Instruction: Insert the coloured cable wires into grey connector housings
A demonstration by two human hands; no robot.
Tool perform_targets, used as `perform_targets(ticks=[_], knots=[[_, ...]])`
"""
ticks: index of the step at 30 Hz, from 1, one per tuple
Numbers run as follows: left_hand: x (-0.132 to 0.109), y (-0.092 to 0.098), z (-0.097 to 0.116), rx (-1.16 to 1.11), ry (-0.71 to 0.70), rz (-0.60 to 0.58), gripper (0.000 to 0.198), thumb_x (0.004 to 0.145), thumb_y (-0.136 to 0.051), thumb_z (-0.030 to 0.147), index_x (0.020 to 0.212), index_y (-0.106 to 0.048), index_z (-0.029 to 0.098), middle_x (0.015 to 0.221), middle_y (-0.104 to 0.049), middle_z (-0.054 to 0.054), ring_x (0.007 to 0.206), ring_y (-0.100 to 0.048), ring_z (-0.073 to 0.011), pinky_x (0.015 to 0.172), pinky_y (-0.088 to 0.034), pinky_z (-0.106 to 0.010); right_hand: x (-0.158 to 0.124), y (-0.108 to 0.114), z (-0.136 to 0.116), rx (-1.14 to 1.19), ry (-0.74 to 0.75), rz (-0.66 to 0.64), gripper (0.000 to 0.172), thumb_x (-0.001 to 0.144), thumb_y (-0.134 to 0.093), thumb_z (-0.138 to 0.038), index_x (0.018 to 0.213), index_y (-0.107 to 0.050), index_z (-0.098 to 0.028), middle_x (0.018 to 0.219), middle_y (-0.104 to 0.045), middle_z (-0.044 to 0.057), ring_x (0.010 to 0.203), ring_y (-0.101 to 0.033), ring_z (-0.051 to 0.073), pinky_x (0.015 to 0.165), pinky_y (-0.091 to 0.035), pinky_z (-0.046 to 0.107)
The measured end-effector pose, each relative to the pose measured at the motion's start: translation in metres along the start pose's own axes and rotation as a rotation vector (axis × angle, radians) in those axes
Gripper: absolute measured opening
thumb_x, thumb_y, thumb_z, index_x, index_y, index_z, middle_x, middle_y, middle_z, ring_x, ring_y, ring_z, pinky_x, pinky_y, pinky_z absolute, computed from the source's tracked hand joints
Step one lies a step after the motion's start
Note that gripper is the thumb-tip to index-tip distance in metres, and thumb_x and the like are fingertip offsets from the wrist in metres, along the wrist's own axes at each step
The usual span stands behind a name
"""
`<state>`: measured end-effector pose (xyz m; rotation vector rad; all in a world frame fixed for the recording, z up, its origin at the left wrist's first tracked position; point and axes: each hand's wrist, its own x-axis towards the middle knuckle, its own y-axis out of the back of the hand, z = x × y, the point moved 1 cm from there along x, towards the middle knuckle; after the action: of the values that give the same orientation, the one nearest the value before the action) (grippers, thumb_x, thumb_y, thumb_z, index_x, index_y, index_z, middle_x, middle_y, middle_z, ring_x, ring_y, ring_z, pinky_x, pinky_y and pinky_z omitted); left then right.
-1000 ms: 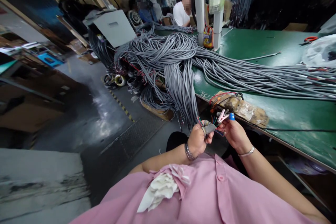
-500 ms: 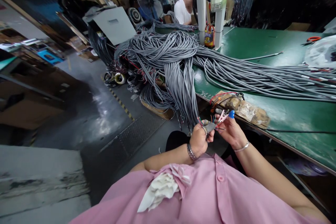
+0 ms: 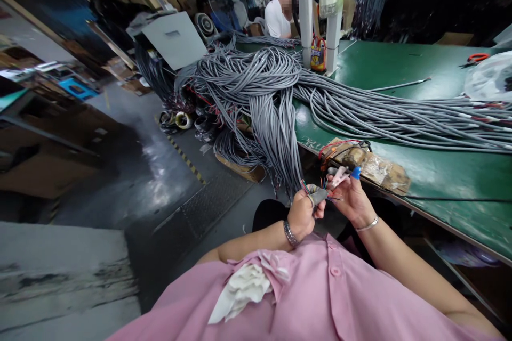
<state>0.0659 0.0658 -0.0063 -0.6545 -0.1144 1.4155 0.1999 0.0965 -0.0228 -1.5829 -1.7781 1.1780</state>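
My left hand (image 3: 302, 212) is closed around a grey cable end (image 3: 319, 196), from which thin red, green and blue wires fan out. Close beside it on the right, my right hand (image 3: 352, 200) pinches a small pale pink clip-like tool (image 3: 340, 176) near the wire tips. A blue cover (image 3: 356, 172) sits on one of its fingertips. Both hands are in front of the pink shirt, just off the table's front edge. Behind them, a wooden block (image 3: 378, 168) wrapped in tape and wires lies on the edge.
A large heap of grey cables (image 3: 248, 72) spreads over the green table (image 3: 400, 66) and hangs off its left side. A white post (image 3: 304, 10) stands behind it. Red-handled scissors (image 3: 478, 57) and a plastic bag (image 3: 486, 77) lie at the right. A person (image 3: 277, 17) sits at the back.
The pink tool in my right hand has turned slightly, and the blue-covered fingertip has shifted a little to the right. My left hand keeps its hold on the cable end.
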Motion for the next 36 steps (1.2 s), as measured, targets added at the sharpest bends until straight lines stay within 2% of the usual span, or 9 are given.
perform_targets(ticks=[4, 8, 14, 19, 24, 30, 32, 36], knots=[[-0.004, 0.003, 0.002, 0.037, -0.006, -0.002, 0.025, 0.071, -0.070, 0.032, 0.069, -0.050, 0.018, 0.049, -0.052, 0.005, 0.035, -0.041, -0.0065, 0.035, -0.025, -0.019, -0.009, 0.010, -0.005, -0.109, -0.118, -0.052, 0.052, 0.076, -0.058, -0.070, 0.088, -0.069, -0.020, 0.082, -0.068, 0.003, 0.066, -0.061, 0.013, 0.060, -0.051, 0.026], [-0.007, 0.009, 0.001, 0.109, -0.020, -0.022, 0.031, 0.072, -0.072, 0.036, 0.066, -0.048, 0.017, 0.049, -0.053, 0.004, 0.035, -0.041, -0.0060, 0.035, -0.026, -0.019, -0.021, 0.021, -0.011, -0.349, -0.247, -0.119, 0.047, 0.078, -0.063, -0.063, 0.087, -0.069, -0.017, 0.079, -0.066, 0.005, 0.069, -0.060, 0.014, 0.061, -0.050, 0.026], [-0.010, 0.012, -0.004, 0.253, -0.027, -0.084, 0.034, 0.073, -0.070, 0.043, 0.066, -0.052, 0.016, 0.050, -0.054, 0.003, 0.036, -0.044, -0.0065, 0.036, -0.027, -0.020, -0.033, 0.014, -0.022, -0.627, -0.216, -0.156, 0.023, 0.078, -0.073, -0.039, 0.081, -0.066, -0.017, 0.072, -0.062, 0.001, 0.062, -0.054, 0.011, 0.062, -0.047, 0.026], [-0.012, 0.012, -0.003, 0.296, -0.014, -0.105, 0.036, 0.072, -0.071, 0.046, 0.066, -0.052, 0.016, 0.051, -0.054, 0.003, 0.036, -0.045, -0.0068, 0.037, -0.029, -0.020, -0.035, 0.002, -0.029, -0.769, -0.156, -0.169, 0.021, 0.074, -0.077, -0.034, 0.077, -0.067, -0.016, 0.071, -0.062, 0.001, 0.062, -0.052, 0.012, 0.059, -0.044, 0.025], [-0.012, 0.012, -0.002, 0.335, 0.005, -0.155, 0.035, 0.072, -0.071, 0.046, 0.067, -0.054, 0.016, 0.052, -0.055, 0.002, 0.037, -0.046, -0.0074, 0.037, -0.032, -0.020, -0.037, -0.002, -0.028, -0.802, -0.097, -0.165, 0.019, 0.075, -0.075, -0.032, 0.073, -0.066, -0.016, 0.066, -0.059, -0.001, 0.060, -0.049, 0.010, 0.059, -0.040, 0.024], [-0.012, 0.010, 0.001, 0.501, 0.121, -0.317, 0.038, 0.071, -0.071, 0.046, 0.061, -0.054, 0.015, 0.050, -0.056, 0.000, 0.036, -0.048, -0.0082, 0.036, -0.032, -0.020, -0.040, -0.006, -0.018, -0.834, -0.084, -0.121, 0.024, 0.073, -0.076, -0.037, 0.073, -0.063, -0.016, 0.065, -0.061, -0.001, 0.058, -0.051, 0.011, 0.058, -0.040, 0.026], [-0.010, 0.010, 0.002, 0.503, 0.132, -0.308, 0.038, 0.072, -0.070, 0.047, 0.060, -0.054, 0.015, 0.049, -0.056, 0.000, 0.035, -0.048, -0.0081, 0.036, -0.030, -0.020, -0.040, -0.004, -0.017, -0.814, -0.055, -0.084, 0.025, 0.074, -0.075, -0.039, 0.073, -0.063, -0.017, 0.066, -0.061, -0.001, 0.059, -0.052, 0.012, 0.059, -0.041, 0.026], [-0.004, 0.012, 0.001, 0.355, 0.083, -0.177, 0.039, 0.073, -0.069, 0.047, 0.060, -0.050, 0.016, 0.048, -0.054, 0.002, 0.035, -0.046, -0.0068, 0.036, -0.026, -0.020, -0.042, 0.009, -0.020, -0.684, -0.041, 0.033, 0.027, 0.081, -0.068, -0.046, 0.084, -0.065, -0.019, 0.073, -0.063, 0.001, 0.063, -0.054, 0.013, 0.064, -0.046, 0.028]])
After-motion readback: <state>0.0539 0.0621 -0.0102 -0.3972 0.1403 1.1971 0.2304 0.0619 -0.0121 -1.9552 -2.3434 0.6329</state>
